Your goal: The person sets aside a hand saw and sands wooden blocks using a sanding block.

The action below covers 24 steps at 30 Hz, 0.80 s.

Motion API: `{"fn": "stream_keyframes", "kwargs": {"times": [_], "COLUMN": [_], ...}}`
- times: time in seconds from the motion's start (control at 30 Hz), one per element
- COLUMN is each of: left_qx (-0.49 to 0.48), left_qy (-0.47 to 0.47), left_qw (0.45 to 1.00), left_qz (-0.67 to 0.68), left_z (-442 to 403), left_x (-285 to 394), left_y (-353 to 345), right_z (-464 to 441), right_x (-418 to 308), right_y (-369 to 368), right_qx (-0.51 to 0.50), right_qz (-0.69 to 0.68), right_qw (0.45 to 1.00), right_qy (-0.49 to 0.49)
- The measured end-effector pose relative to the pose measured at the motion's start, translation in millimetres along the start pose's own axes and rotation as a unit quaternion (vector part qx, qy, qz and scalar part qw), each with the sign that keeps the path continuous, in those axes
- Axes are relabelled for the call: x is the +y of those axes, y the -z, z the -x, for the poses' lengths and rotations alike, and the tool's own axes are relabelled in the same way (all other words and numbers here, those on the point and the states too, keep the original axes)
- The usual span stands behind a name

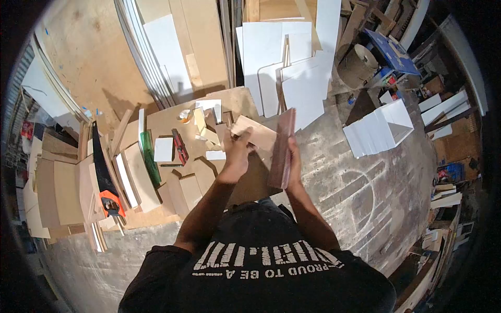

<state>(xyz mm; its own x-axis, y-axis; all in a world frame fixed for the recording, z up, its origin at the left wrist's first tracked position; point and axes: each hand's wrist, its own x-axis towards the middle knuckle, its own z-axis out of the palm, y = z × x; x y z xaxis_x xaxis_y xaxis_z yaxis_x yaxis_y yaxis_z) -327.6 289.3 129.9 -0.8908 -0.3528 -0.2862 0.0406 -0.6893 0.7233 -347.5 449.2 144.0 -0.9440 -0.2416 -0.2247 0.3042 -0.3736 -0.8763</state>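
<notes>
Evidently we are at a handling step, with two separate pieces of board raised over the near right corner of the brown wooden work table. Our left hand has its bent fingers on a flat, pale tan wooden board, though blur keeps us from telling how tightly it grips. Our right hand is closed around a long, reddish-brown wooden panel, tilted upright. The board's right end meets or nearly meets the panel; we cannot tell which. We judge that the next move calls for steady hands and careful alignment of the two edges. Toward the table's left edge lie a red and dark hand tool and a long, translucent green object; a small roll of tape sits near the far edge. For writing, our black T-shirt reads "PROUD TO BE A", upside down; its larger white letters and any brands are beyond us.
</notes>
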Motion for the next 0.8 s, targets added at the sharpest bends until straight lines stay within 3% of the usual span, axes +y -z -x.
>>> {"fn": "stream_keyframes", "kwargs": {"times": [0.17,0.3,0.4,0.5,0.67,0.77,0.8], "left_qx": [-0.013,-0.03,-0.193,-0.242,-0.218,-0.182,-0.149], "left_qy": [-0.018,0.05,-0.081,-0.049,-0.041,-0.073,-0.046], "left_qw": [0.997,0.991,0.905,0.863,0.827,0.854,0.862], "left_qz": [-0.072,-0.122,-0.37,-0.441,-0.517,-0.481,-0.482], "left_z": [25.7,22.6,-2.3,12.0,0.8,-14.7,-20.4], "left_x": [15.8,28.9,37.5,68.6,63.2,54.7,57.5], "left_y": [-6.2,14.7,55.5,31.0,34.9,48.6,54.0], "right_z": [-15.3,-25.6,-27.1,-18.1,-15.4,-10.0,-1.9], "right_x": [0.3,0.4,3.7,-7.6,-5.3,10.9,24.5], "right_y": [-6.0,-9.0,-11.4,-20.6,-25.0,-5.7,12.4], "right_qx": [-0.016,-0.056,-0.095,-0.132,-0.154,-0.185,-0.194], "right_qz": [-0.024,0.032,0.047,0.079,0.244,0.263,0.263], "right_qw": [0.999,0.998,0.994,0.987,0.957,0.946,0.944], "right_qy": [-0.046,-0.005,-0.01,-0.042,0.017,0.046,0.049]}}
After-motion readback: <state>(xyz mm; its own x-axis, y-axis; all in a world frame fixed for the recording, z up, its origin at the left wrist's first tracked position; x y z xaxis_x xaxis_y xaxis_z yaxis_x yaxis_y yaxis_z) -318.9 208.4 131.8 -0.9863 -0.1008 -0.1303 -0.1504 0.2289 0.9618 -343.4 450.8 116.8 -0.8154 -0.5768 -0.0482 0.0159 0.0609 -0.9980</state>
